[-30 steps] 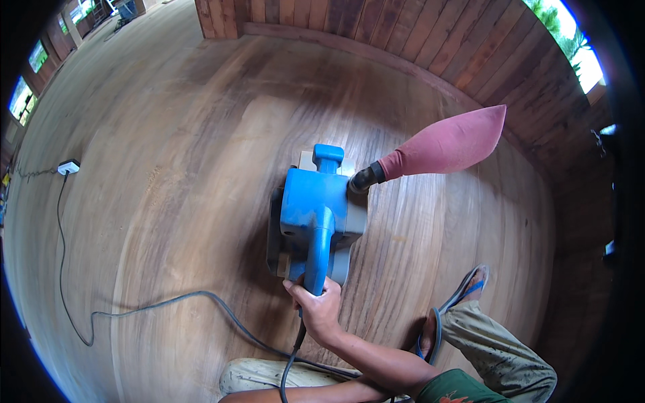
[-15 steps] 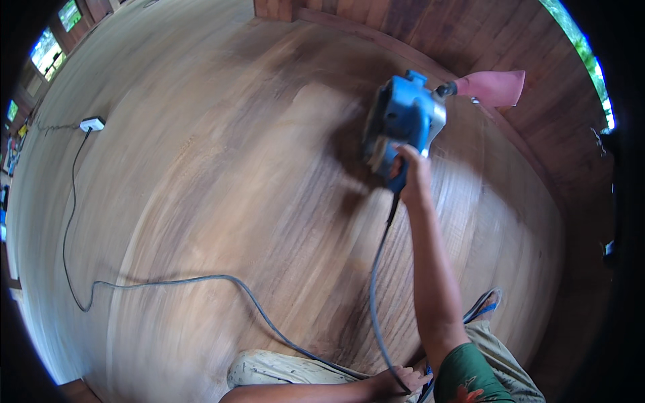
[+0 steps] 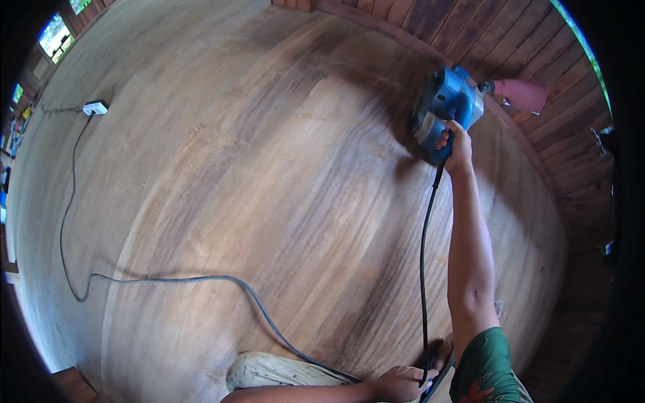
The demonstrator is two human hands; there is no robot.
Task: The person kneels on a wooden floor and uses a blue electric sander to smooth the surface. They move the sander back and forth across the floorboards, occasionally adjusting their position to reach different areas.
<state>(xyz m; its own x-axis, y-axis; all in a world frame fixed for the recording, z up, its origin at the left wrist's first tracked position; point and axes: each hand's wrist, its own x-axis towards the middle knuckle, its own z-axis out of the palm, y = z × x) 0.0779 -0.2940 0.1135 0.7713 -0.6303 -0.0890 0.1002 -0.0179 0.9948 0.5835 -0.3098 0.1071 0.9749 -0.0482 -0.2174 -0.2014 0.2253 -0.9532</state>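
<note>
A blue belt sander (image 3: 454,95) with a pinkish-red dust bag (image 3: 523,96) is at the upper right, close to the foot of the wooden wall. My right hand (image 3: 458,149) is wrapped round its rear handle, arm stretched far forward. Whether its belt touches the floorboards cannot be seen. From the handle a black power cord (image 3: 423,269) runs down toward me. Low in the view, beside my knee, my left hand (image 3: 402,384) is closed on that cord; its fingertips are partly hidden.
Wide wooden floorboards (image 3: 269,195) carry a little sawdust (image 3: 195,139). At the left lies a white socket block (image 3: 96,107), with the grey cord (image 3: 168,279) curving from it toward my knee (image 3: 262,369). A plank wall (image 3: 484,33) bounds the upper right.
My right hand has pushed the belt sander to the right, nearer the wall, and the cord behind it has straightened. My left hand stays low beside my knee.
</note>
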